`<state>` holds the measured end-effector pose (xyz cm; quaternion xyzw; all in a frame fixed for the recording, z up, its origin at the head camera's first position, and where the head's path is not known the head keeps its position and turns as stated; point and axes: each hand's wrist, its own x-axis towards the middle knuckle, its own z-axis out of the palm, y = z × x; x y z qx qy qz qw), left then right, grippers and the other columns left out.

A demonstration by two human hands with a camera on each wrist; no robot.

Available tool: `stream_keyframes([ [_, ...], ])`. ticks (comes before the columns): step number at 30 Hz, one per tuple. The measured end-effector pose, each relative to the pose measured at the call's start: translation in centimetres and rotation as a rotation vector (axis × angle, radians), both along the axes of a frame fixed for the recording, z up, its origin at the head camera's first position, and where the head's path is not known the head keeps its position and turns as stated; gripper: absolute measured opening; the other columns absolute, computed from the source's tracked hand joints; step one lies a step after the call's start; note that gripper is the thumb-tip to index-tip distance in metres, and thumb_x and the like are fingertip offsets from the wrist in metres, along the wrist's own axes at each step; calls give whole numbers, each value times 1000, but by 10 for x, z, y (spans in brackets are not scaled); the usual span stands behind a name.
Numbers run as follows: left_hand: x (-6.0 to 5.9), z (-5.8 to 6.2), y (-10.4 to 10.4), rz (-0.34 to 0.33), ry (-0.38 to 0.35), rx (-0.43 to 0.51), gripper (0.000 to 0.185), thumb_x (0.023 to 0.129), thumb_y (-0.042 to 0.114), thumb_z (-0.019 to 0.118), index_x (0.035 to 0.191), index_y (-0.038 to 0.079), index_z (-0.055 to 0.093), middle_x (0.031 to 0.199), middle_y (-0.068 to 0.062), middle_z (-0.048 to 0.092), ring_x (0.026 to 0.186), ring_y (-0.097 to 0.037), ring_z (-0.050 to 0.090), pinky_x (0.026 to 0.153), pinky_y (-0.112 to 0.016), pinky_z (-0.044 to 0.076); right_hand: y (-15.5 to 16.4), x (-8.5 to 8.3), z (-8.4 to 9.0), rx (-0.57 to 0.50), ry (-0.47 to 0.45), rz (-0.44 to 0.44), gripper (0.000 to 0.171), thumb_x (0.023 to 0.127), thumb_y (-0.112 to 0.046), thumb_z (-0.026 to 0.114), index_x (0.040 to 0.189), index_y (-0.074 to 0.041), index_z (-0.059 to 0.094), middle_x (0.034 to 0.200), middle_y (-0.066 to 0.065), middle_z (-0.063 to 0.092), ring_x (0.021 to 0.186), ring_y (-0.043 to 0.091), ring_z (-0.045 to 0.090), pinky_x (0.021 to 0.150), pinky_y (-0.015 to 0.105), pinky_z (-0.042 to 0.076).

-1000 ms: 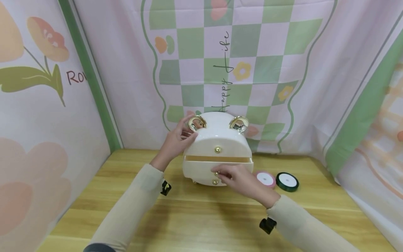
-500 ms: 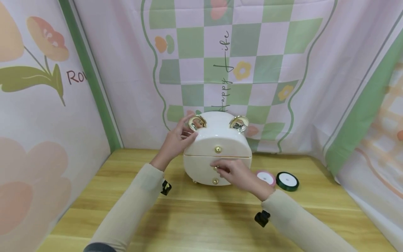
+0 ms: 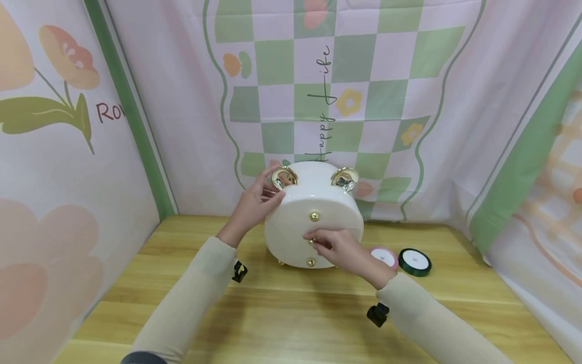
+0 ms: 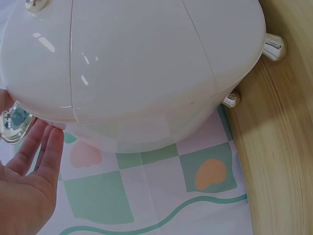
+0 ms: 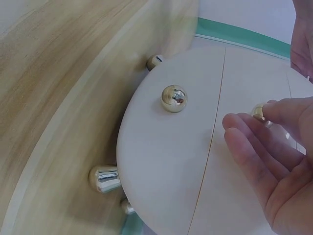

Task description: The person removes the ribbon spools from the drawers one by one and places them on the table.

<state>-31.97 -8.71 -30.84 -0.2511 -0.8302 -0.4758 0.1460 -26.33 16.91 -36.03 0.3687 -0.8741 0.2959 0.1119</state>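
Note:
A glossy white rounded drawer box (image 3: 318, 194) with gold ears stands on the wooden table; its front carries a column of gold knobs. My left hand (image 3: 255, 201) rests on its upper left side by the left gold ear (image 3: 284, 178), fingers fairly straight; the left wrist view has the fingertips (image 4: 51, 147) against the box's side. With thumb and fingers, my right hand (image 3: 343, 253) pinches the middle drawer knob (image 5: 259, 112), partly hidden by the fingers. The middle drawer lies flush with the front. Below it the lower knob (image 5: 174, 98) is untouched.
Right of the box lie a pink-rimmed ribbon spool (image 3: 383, 257) and a dark green ribbon spool (image 3: 415, 262). Behind the box hangs a checkered green and white cloth (image 3: 313, 101). The wooden tabletop (image 3: 282, 323) extends in front.
The middle drawer, pulled out a second ago, has slid back in until flush, and my right hand has moved with its knob toward the box. My left hand has stayed put.

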Motion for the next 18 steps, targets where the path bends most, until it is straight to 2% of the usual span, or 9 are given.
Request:
stream_keyframes([
  [4,0,0,0,0,-1,-1,66,99,34,65,153,47,29,110,-5,63,101,-21,63,90,-38,55,1,2,0,-1,-11,5,27,96,-3,66,121,-9,72,105,4,72,74,6,60,64,24,54],
  [10,1,0,0,4,-1,-9,67,99,35,65,153,47,28,111,-5,63,102,-21,63,90,-39,55,5,6,-4,-6,-62,21,29,95,-2,66,122,-9,72,100,5,73,80,8,66,70,24,57],
  [18,0,0,0,6,-1,-8,66,99,37,65,153,48,28,111,-4,62,102,-21,63,90,-38,55,6,11,-10,6,-125,47,24,95,-3,68,118,-7,73,98,9,74,79,9,68,67,25,57],
])
